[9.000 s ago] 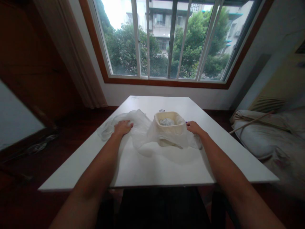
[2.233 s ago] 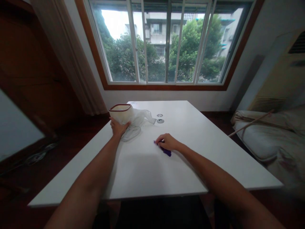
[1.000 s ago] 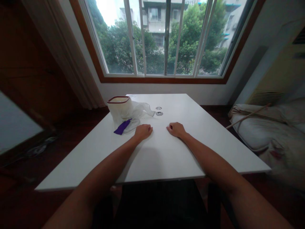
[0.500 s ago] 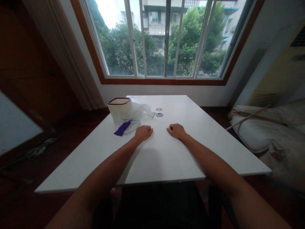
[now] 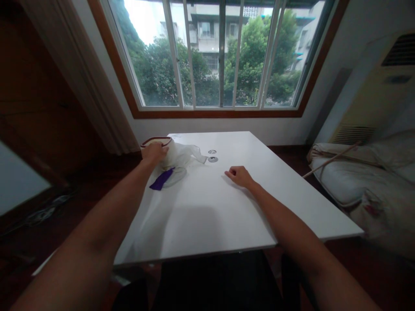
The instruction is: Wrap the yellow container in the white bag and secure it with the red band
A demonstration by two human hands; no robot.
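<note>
A cream-coloured bin (image 5: pixel 169 156) with a dark red rim stands at the left of the white table (image 5: pixel 201 229). My left hand (image 5: pixel 154 151) is over the near side of its rim. The back of the hand hides most of its fingers, so I cannot tell whether they grip. Thin whitish see-through material (image 5: pixel 189 152) lies against the bin and trails right. In front of it lies a purple piece of fabric (image 5: pixel 162 179). My right hand (image 5: pixel 239 175) rests on the tabletop, loosely curled, with nothing showing in it.
Two small round fittings (image 5: pixel 212 159) are at the table's middle. A window (image 5: pixel 214 65) is behind the table. To the right, a large covered bundle (image 5: pixel 337 181) has a thin stick (image 5: pixel 330 160) across it. A curtain (image 5: pixel 87 86) hangs at the left.
My left hand has gone from the tabletop, left and forward, to the bin's rim. My right hand stays on the table. The whole view has shifted slightly.
</note>
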